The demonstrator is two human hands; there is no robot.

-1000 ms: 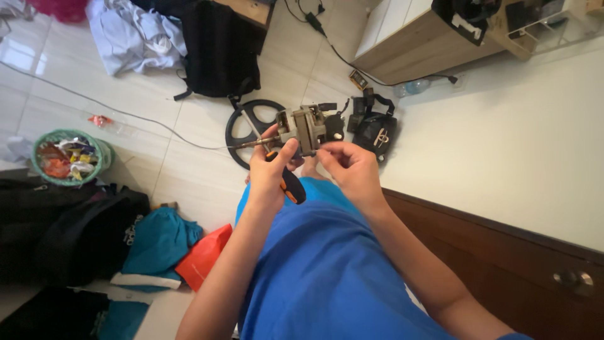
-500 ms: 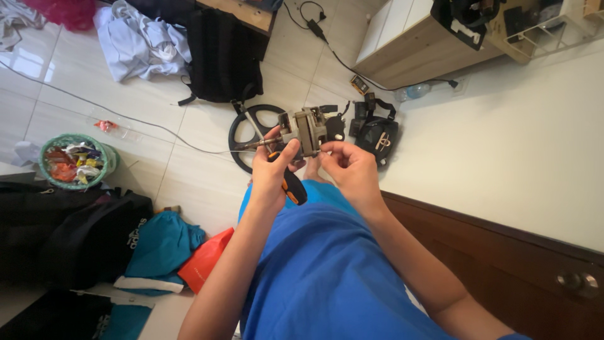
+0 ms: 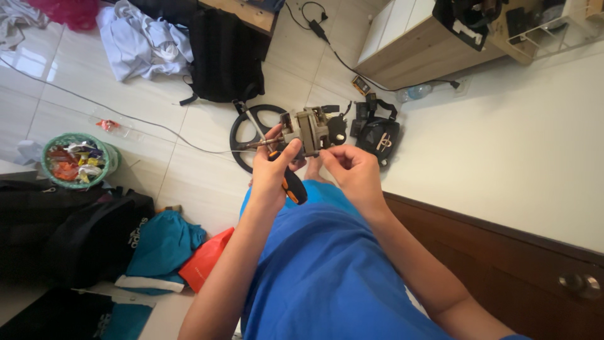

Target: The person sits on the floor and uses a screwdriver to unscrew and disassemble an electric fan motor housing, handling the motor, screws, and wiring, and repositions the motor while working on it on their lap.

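Both hands are holding a small grey motor assembly (image 3: pixel 313 131) up over the tiled floor (image 3: pixel 182 164), its shaft (image 3: pixel 255 144) running roughly level and pointing left. The left hand (image 3: pixel 272 170) is wrapping the near-left end while also pinning an orange-and-black screwdriver (image 3: pixel 290 183), handle slanting down toward the blue shirt (image 3: pixel 327 271), and the right hand (image 3: pixel 352 171) is pinching the assembly's near-right underside. Compared with half a second ago, grips and pointing are holding unchanged.

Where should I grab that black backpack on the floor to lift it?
Take the black backpack by its lower edge near the loose straps, coming from the open tiled floor side. It lies flat, and its far end sits against the wooden furniture.
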